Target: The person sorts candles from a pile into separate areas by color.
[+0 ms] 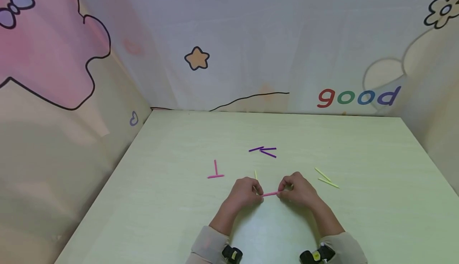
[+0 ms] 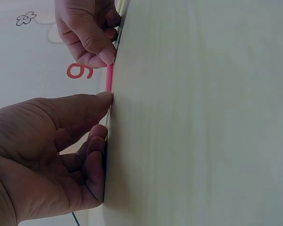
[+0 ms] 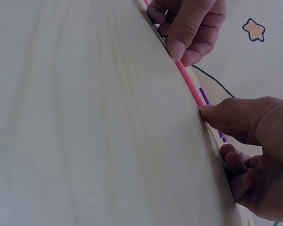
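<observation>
A short pink stick (image 1: 270,194) lies level at the table surface between the two hands. My left hand (image 1: 245,192) pinches its left end with thumb and fingertips. At the other end my right hand (image 1: 298,191) pinches it the same way. Only the middle of the pink stick (image 2: 109,77) shows in the left wrist view; both ends are covered by fingers. In the right wrist view the pink stick (image 3: 190,84) runs along the table between the two thumbs. Just beyond the left fingers stands out a yellow-green stick (image 1: 255,175), its near part hidden.
To the left, two pink sticks (image 1: 216,168) form an upside-down T. Several purple sticks (image 1: 268,152) lie farther back, close together. Right of my right hand are two yellow-green sticks (image 1: 327,183) meeting at an angle. A printed cloth wall (image 1: 244,56) borders the table (image 1: 172,144).
</observation>
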Demonstrator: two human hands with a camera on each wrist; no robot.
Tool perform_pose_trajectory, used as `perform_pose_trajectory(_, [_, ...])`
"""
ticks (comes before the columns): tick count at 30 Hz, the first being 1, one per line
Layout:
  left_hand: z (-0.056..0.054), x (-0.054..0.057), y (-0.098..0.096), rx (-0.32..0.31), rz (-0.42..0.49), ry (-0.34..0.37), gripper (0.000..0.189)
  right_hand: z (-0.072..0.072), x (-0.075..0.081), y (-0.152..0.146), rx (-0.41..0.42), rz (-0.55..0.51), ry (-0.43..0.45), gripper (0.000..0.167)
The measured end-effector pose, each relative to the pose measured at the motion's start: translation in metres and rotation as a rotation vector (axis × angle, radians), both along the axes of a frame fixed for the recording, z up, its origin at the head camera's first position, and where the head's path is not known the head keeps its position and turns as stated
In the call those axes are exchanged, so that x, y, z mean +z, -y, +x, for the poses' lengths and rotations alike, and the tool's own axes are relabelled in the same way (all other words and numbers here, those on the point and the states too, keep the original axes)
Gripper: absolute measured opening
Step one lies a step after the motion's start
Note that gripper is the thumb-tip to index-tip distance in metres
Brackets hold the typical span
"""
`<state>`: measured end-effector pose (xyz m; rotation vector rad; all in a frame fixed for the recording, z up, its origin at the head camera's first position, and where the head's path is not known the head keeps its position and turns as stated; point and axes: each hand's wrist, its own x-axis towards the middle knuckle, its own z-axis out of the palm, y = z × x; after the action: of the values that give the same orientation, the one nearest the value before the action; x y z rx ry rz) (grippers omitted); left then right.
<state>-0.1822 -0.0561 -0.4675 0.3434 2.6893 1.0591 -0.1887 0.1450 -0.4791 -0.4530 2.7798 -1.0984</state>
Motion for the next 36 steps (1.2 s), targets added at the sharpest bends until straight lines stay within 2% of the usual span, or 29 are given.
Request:
perform_pose_trajectory(5, [-0.002,-0.003,0.0,0.006,-0.004,-0.021,0.009,-0.002,-0.001,0.0,0.0,0.017,0.02,0.013])
perform_pose_trajectory(12, [-0.005,-0.002,-0.001,0.006,0.006,-0.016,0.008,-0.004,-0.003,0.0,-0.001,0.015,0.023,0.013])
perform_pose_trajectory(18, [-0.005,0.003,0.0,-0.035,0.03,-0.077,0.007,-0.003,0.004,-0.003,0.02,-0.051,0.015,0.009])
perform_pose_trajectory(25, [0.0,0.011,0.002,-0.049,0.054,-0.095,0.003,0.003,0.013,-0.004,0.006,-0.137,0.034,0.006])
perform_pose_trajectory(36, [0.007,0.014,0.005,-0.043,0.082,-0.094,0.006,0.007,0.016,0.0,-0.01,-0.157,-0.005,0.007])
